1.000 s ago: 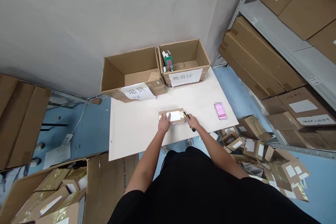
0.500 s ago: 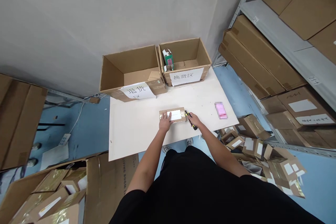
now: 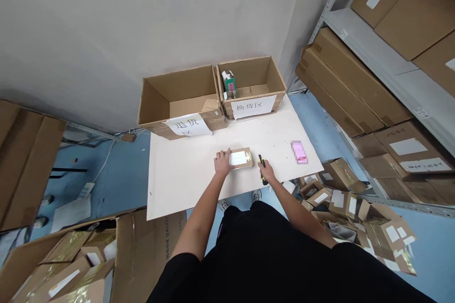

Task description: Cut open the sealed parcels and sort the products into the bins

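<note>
A small taped cardboard parcel (image 3: 241, 157) with a white label lies on the white table (image 3: 185, 170). My left hand (image 3: 222, 163) rests on its left end, fingers curled over the edge. My right hand (image 3: 267, 172) is closed round a yellow-and-black utility knife (image 3: 262, 166), held a short way to the right of the parcel and clear of it.
Two open cardboard boxes with paper labels, the left box (image 3: 177, 99) and the right box (image 3: 250, 83), stand at the table's far edge. A pink item (image 3: 299, 151) lies at the right of the table. Small parcels are piled on the floor at right (image 3: 355, 208) and in a carton at lower left (image 3: 71, 265). Shelves with cartons (image 3: 355, 85) rise at right.
My right hand with the knife has drawn back from the parcel's right end toward me and to the right. My left hand has shifted further onto the parcel's left end.
</note>
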`<state>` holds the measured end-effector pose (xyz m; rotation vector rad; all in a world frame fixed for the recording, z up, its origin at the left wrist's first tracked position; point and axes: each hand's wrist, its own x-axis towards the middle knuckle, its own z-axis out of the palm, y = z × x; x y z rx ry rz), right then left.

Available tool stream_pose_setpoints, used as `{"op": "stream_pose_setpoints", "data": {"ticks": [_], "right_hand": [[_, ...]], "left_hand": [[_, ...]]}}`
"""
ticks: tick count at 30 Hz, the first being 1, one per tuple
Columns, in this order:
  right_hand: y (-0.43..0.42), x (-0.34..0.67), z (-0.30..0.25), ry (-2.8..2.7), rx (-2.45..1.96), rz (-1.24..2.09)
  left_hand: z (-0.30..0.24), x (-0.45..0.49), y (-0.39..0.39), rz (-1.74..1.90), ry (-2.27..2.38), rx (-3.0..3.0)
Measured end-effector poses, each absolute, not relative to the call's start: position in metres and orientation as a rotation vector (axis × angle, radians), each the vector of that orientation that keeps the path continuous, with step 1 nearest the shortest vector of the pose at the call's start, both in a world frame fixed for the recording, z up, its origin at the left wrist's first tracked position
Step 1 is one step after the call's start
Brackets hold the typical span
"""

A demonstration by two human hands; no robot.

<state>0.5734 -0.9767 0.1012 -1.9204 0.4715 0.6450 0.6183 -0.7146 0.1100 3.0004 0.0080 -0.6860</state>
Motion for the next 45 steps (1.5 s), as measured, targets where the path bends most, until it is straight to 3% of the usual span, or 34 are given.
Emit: {"op": "stream_pose_setpoints", "data": {"ticks": [8, 13, 20, 24, 32, 36, 45], "right_hand": [[-0.902, 0.653, 0.101, 0.542, -2.333, 0.566], [-0.901, 0.697, 0.116, 0.382, -2.380, 0.584], [-0.938, 0.609, 0.101, 0.300, -2.401, 0.674], [-0.944, 0.599, 0.087, 0.338, -2.404, 0.688], [-0.919, 0.703, 0.114, 0.194, -2.489, 0.577], [-0.943, 0.678, 0.109, 0.275, -2.260, 0.519], [-0.998, 0.612, 0.093, 0.203, -1.909, 0.794]], "left_hand": [[0.124, 0.579, -0.715, -0.834, 0.067, 2.995], [0.129, 0.573, -0.716, -0.808, -0.257, 2.923], [0.127, 0.633, -0.708, -0.827, -0.983, 2.746], [0.112, 0.620, -0.710, -0.862, -0.770, 2.830], [0.096, 0.570, -0.742, -0.735, -0.181, 3.013], [0.093, 0.568, -0.749, -0.573, -0.153, 2.991], [0.086, 0.560, -0.772, -0.591, -0.040, 3.029]]}}
